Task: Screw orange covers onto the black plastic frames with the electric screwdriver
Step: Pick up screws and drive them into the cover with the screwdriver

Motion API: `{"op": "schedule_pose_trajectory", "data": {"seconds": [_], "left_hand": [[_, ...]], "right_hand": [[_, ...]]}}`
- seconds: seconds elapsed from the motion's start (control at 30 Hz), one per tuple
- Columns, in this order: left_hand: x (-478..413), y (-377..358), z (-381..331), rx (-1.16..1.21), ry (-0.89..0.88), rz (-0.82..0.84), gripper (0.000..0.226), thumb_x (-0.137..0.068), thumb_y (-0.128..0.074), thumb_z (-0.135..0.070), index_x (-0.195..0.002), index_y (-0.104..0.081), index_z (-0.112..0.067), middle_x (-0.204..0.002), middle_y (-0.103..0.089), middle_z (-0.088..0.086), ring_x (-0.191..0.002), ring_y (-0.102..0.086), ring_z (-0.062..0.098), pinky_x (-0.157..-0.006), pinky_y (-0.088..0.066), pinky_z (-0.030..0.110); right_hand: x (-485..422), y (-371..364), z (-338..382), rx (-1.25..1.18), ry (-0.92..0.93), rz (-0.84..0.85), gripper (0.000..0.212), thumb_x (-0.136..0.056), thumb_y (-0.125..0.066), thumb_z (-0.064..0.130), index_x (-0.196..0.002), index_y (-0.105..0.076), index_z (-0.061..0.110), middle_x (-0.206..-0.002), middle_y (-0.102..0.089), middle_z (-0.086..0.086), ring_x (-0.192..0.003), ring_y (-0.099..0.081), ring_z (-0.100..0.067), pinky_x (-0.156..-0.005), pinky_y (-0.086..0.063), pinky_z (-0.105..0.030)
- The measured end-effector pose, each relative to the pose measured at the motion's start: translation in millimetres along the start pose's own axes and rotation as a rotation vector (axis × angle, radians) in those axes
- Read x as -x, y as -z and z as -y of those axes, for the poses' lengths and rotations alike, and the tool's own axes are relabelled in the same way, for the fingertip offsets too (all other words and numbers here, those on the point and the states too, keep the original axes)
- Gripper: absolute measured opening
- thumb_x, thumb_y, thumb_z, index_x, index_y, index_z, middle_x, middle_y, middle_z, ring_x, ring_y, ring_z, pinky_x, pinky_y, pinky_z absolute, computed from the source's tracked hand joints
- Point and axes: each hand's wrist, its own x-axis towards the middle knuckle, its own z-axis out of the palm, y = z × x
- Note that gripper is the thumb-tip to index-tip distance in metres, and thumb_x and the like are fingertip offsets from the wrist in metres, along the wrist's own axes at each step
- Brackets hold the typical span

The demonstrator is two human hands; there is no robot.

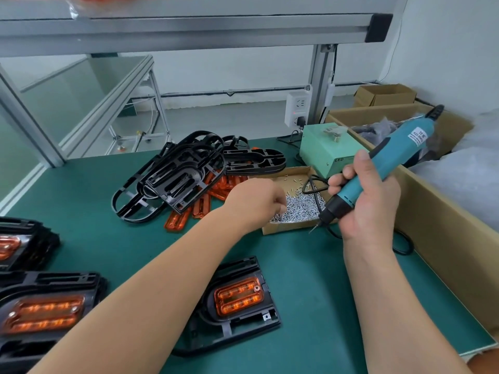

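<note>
Right hand (370, 203) wraps electric screwdriver (402, 147) just right of screw box (291, 225), bit down; left hand (253, 203) curled over box's left edge, grasp of screws (299, 205) cannot be told; black frame (243, 327) bearing orange cover (239, 295) flat on tabletop (310, 279), nearer the person than box.

I am seeing the bench under bright, even light falling from overhead; shadows under the forearms on the green mat (310, 265) are showing soft and faint. Pale glare is streaking the glossy black plastic frames (175, 174), and the orange cover (239, 295) is glowing. Motion blur is smearing the left hand (256, 203) and the upper end of the electric screwdriver (399, 147). Wide-angle distortion is bowing the shelf rail (189, 28) toward the edges.
</note>
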Motion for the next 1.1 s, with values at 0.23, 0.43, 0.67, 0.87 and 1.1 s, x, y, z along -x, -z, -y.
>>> {"op": "schedule_pose_trajectory", "data": {"seconds": [0.23,0.43,0.67,0.87,1.1], "left_hand": [[30.9,21.2,1.6,0.659,0.163,-0.112,0.01,-0.104,-0.062,-0.02,-0.098,-0.07,-0.021,-0.09,-0.065,-0.009,-0.079,-0.06,0.009,-0.07,-0.048,0.024],[96.6,35.4,29.2,1.763,0.273,0.155,0.008,-0.103,-0.061,-0.015,-0.102,-0.064,-0.008,-0.098,-0.066,0.011,-0.08,-0.061,0.014,-0.055,-0.052,0.019],[120.2,23.1,52.6,1.568,0.307,0.032,0.008,-0.09,-0.071,-0.002,-0.09,-0.076,-0.009,-0.098,-0.072,0.017,-0.066,-0.057,0.012,-0.049,-0.045,0.018],[124.1,22.2,59.4,1.371,0.31,0.003,0.016,-0.089,-0.076,-0.005,-0.102,-0.082,-0.012,-0.098,-0.076,0.016,-0.067,-0.06,0.011,-0.052,-0.047,0.017],[125.0,17.2,58.2,1.052,0.322,0.008,0.02,-0.086,-0.078,-0.02,-0.102,-0.083,-0.032,-0.103,-0.076,0.021,-0.075,-0.058,0.014,-0.059,-0.044,0.021]], "right_hand": [[1.9,-0.1,-1.2,-0.065,-0.072,0.038,0.025,-0.1,-0.072,0.036,-0.1,-0.058,0.016,-0.075,-0.057,0.001,-0.062,-0.061,-0.019,-0.056,-0.05,-0.029],[13.6,-14.1,-8.0,-0.214,-0.199,0.119,0.032,-0.106,-0.059,0.045,-0.104,-0.063,0.014,-0.072,-0.055,0.001,-0.061,-0.057,-0.017,-0.056,-0.049,-0.026],[36.4,-35.3,-17.5,-0.247,-0.266,0.21,0.019,-0.101,-0.069,0.032,-0.101,-0.06,0.015,-0.077,-0.055,0.001,-0.065,-0.059,-0.014,-0.06,-0.051,-0.024],[34.7,-73.5,-15.3,-0.227,-0.274,0.22,0.028,-0.1,-0.073,0.026,-0.112,-0.053,0.011,-0.076,-0.055,0.001,-0.065,-0.059,-0.015,-0.06,-0.051,-0.026],[36.9,-85.2,-25.1,-0.391,-0.333,0.201,0.014,-0.099,-0.073,0.023,-0.092,-0.062,0.017,-0.073,-0.053,0.002,-0.062,-0.054,-0.013,-0.06,-0.048,-0.024]]}}
